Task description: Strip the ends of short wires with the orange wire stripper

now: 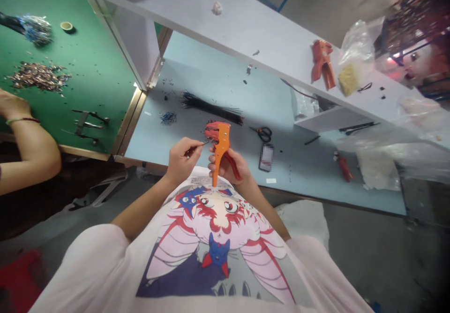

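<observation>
L hand (183, 160): fingers pinched together on thin dark wire (198, 147), wire end just by stripper's jaws.
R hand (227, 165): clamped round handles of orange wire stripper (221, 153).
Stripper: held up, red jaw end to far side, over near edge of pale blue worktop (197, 78).
On worktop: black wire bundle (211, 108), scissors (263, 133), phone (266, 157) w/ blurred screen.
Far: white shelf (225, 26) w/ orange tool (322, 64).
Left: co-worker's arm (31, 151) at green worktop (91, 69), by pile of wire bits (38, 76).
</observation>
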The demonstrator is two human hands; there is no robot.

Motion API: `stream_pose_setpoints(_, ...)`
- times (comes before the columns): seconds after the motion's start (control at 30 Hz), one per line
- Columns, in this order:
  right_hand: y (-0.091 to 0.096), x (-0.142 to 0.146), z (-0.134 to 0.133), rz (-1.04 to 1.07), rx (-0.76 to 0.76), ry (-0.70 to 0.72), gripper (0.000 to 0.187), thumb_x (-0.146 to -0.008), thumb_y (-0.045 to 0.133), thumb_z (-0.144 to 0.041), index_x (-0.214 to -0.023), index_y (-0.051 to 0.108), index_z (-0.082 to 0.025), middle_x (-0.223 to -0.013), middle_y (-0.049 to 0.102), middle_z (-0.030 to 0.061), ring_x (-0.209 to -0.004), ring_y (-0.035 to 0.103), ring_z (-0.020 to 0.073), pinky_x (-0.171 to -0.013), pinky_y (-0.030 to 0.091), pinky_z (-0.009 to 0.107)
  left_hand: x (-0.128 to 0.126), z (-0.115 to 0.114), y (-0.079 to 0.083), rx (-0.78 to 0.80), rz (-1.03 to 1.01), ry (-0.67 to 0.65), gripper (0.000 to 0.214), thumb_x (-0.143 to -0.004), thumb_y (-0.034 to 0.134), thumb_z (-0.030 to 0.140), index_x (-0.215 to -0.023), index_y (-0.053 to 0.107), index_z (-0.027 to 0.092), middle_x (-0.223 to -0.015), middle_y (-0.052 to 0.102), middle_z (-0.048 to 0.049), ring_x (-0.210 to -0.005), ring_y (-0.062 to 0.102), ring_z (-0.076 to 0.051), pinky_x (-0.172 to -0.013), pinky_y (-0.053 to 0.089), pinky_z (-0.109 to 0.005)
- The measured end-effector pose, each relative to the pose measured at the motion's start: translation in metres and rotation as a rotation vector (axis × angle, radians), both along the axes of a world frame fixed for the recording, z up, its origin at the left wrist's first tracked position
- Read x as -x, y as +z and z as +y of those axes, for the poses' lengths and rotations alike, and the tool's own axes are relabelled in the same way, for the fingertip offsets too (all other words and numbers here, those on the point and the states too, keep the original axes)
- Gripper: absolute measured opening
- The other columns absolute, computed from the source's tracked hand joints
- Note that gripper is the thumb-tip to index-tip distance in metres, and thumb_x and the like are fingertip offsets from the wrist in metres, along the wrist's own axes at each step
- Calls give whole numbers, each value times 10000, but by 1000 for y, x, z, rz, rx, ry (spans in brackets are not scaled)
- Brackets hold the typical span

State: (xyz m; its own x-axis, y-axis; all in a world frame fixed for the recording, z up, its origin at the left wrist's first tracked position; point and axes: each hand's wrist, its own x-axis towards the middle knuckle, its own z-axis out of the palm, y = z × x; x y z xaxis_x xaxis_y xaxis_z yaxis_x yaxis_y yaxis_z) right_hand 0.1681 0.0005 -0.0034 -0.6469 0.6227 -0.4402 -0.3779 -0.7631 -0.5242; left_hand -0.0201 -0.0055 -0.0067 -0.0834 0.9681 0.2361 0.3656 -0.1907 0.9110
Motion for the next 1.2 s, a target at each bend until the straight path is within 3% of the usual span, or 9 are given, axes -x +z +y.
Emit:
stream_pose_setpoints(0.13, 10, 7, -9, 67, 31, 3, 292, -867, 449, -370, -1087, 506, -187, -856, 586, 34, -720, 573, 149, -684, 535, 366, -3, -2, 2, -23, 6, -37, 152, -863, 542, 277, -867, 666, 189, -743, 606, -10, -636, 494, -99, -605, 409, -231)
stream_pose_setpoints(0.43, 14, 5, -19, 163, 25, 18, 246, -843, 502, -373, -1009, 469, -194, -773, 534, 7, -613, 531, 126, -582, 525, 336, -14, -5, 2, -24, 0, -177, 171, -865, 508, 206, -844, 677, 201, -751, 595, -9, -661, 531, -102, -619, 422, -232)
stream_pose_setpoints(1.03, 8, 2, -16, 176, -22, 48, 276, -820, 567, -424, -936, 423, -220, -617, 412, -74, -419, 348, 56, -416, 483, 229, -22, -1, -2, 0, 39, -188, 208, -870, 488, 231, -888, 694, 204, -753, 583, -13, -656, 511, -103, -633, 411, -233)
stream_pose_setpoints(1.2, 4, 4, -15, 112, 62, 8, 216, -880, 502, -421, -863, 394, -234, -528, 285, -110, -349, 186, 40, -317, 356, 148, -26, 2, -7, 51, 27, -168, 185, -867, 507, 261, -850, 681, 198, -732, 566, -12, -653, 497, -110, -629, 402, -240)
